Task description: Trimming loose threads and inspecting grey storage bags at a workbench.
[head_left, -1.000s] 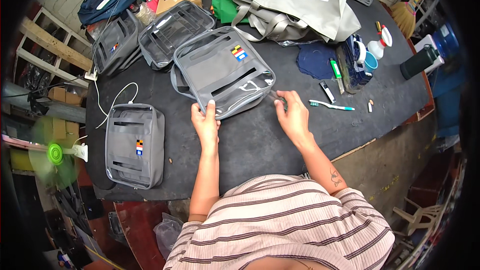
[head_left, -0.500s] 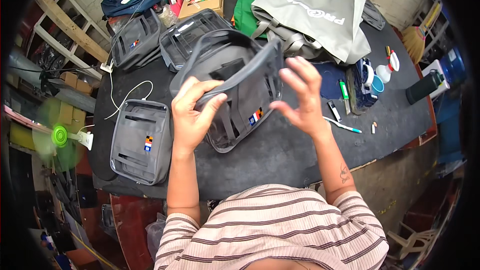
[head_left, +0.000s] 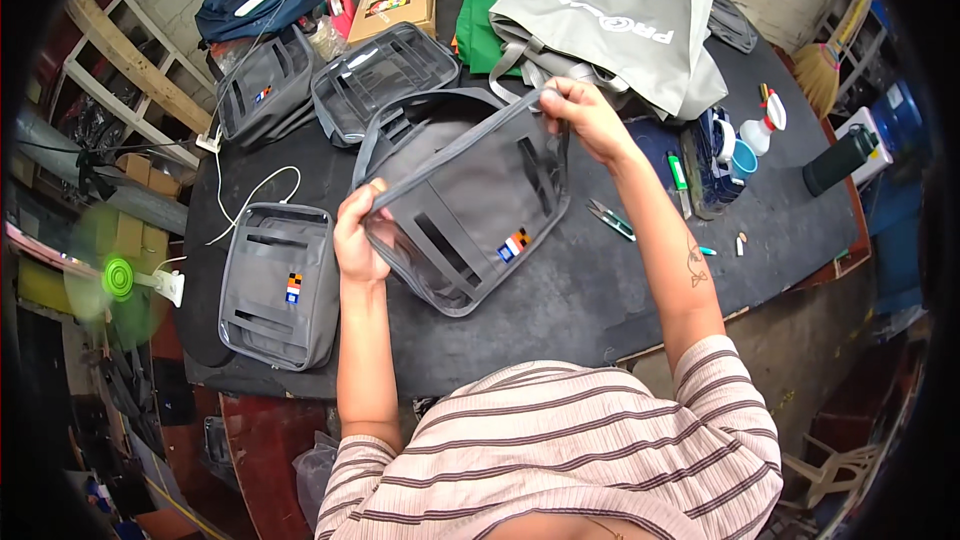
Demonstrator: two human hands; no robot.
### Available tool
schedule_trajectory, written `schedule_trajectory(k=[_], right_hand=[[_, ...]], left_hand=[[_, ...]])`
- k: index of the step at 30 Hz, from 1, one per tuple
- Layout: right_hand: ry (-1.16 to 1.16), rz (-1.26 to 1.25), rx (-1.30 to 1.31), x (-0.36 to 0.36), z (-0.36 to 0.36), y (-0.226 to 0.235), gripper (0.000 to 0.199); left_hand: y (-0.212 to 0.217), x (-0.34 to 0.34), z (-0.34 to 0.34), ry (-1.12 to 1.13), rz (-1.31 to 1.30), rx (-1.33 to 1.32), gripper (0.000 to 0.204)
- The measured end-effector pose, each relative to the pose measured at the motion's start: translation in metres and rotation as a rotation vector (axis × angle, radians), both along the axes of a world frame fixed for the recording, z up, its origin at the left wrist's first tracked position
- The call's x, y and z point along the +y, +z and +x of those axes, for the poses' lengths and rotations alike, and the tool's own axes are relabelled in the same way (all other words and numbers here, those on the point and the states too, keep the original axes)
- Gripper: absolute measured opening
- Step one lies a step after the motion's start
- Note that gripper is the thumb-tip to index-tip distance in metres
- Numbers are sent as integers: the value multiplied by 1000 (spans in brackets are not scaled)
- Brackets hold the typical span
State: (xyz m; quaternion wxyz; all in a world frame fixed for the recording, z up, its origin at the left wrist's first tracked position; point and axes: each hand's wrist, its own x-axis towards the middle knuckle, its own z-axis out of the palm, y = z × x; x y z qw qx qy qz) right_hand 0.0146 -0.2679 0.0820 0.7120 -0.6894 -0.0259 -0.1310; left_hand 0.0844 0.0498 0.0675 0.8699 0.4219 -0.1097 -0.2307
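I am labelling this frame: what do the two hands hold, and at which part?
Both hold one grey pouch by its upper edge: left hand at one end, right hand at the other.

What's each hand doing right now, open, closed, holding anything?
Left hand: closed on the lower-left edge of the grey pouch, lifted off the black table.
Right hand: closed, pinching the pouch's upper edge.

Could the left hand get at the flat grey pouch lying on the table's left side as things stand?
Probably yes, once freed: the left hand grips the grey mesh-fronted bag held up by both hands. The flat grey pouch lies uncovered beside that forearm on the black table, nothing between.
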Motion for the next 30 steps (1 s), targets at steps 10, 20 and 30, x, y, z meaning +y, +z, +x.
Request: schedule_trajectory(k=[10, 20, 30], right_hand=[[206, -896, -714, 167, -34, 77, 47], [165, -102, 98, 61, -23, 46, 27], [-96, -54, -89, 91, -6, 22, 29]], left_hand=[[9, -19, -21, -464, 394, -511, 38], [61, -53, -54, -659, 15, -433, 41], [27, -50, -49, -633, -281, -242, 64]])
